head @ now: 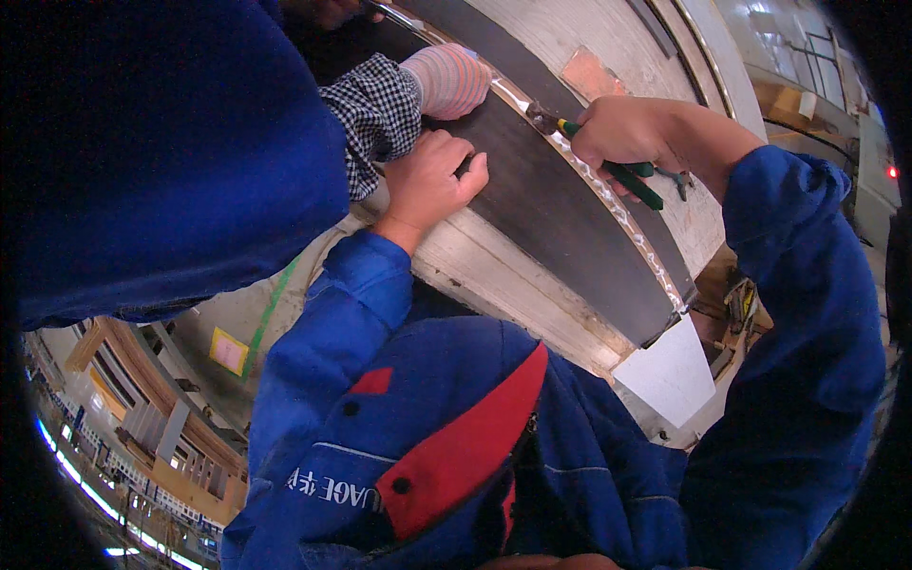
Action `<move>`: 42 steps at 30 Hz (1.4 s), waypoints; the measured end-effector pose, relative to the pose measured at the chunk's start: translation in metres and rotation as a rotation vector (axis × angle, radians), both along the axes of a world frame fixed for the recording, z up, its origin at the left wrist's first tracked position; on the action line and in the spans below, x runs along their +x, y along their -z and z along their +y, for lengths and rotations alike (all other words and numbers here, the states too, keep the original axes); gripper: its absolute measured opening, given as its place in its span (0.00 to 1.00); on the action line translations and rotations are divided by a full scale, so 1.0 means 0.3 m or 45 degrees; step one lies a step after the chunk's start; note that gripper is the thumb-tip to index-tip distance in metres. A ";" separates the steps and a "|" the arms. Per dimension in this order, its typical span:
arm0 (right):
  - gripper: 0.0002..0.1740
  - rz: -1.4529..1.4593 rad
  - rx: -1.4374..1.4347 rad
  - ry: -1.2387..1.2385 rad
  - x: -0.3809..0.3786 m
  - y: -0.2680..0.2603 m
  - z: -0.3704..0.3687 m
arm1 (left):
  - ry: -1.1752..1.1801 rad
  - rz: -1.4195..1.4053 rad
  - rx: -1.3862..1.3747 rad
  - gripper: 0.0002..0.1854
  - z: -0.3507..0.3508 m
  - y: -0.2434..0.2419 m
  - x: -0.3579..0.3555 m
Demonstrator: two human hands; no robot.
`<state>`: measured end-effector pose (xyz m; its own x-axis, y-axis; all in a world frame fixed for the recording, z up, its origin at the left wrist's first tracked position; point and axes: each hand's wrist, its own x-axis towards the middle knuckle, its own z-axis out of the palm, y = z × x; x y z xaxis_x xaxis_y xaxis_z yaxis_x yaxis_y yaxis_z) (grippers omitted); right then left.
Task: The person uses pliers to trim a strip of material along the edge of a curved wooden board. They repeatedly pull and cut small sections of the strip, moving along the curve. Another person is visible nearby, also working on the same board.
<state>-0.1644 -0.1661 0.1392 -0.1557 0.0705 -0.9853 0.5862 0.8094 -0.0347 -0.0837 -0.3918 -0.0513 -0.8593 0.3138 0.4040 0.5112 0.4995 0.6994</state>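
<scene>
In my right hand [623, 135] are pliers [645, 187] with green handles and a dark metal head. Their head meets a narrow brown strip [613, 187] with shiny whitish patches, which runs in a curve along a dark panel [548, 221]. My left hand [436, 174] rests at the panel's near side, fingers bent and thumb apart, with nothing visible in it. Just beyond it, a co-worker's hand in a striped glove [452, 82] lies on the same strip, below a checked sleeve cuff [377, 107]. The glove hides part of the strip.
A worn reddish block [590, 73] and a small metal tool [677, 182] lie on the pale board [702, 221] beyond the panel. A white sheet [670, 370] hangs at the panel's right end. The co-worker's blue-clad body [178, 157] fills the left. Stacked boards [164, 420] stand lower left.
</scene>
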 end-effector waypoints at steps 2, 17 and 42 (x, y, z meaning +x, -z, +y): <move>0.07 0.010 -0.046 -0.010 0.008 0.006 0.015 | 0.006 -0.033 -0.022 0.07 -0.005 -0.004 0.004; 0.10 0.146 -0.141 -0.107 0.047 -0.004 0.063 | 0.014 -0.068 -0.074 0.09 -0.012 -0.027 -0.003; 0.14 0.153 -0.111 -0.027 0.128 0.001 0.218 | -0.038 0.020 -0.067 0.13 -0.004 -0.036 -0.010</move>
<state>-0.1261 -0.1006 0.1390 -0.2736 -0.0187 -0.9617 0.5567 0.8123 -0.1741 -0.0868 -0.3931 -0.0407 -0.8624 0.3092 0.4008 0.5060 0.5507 0.6639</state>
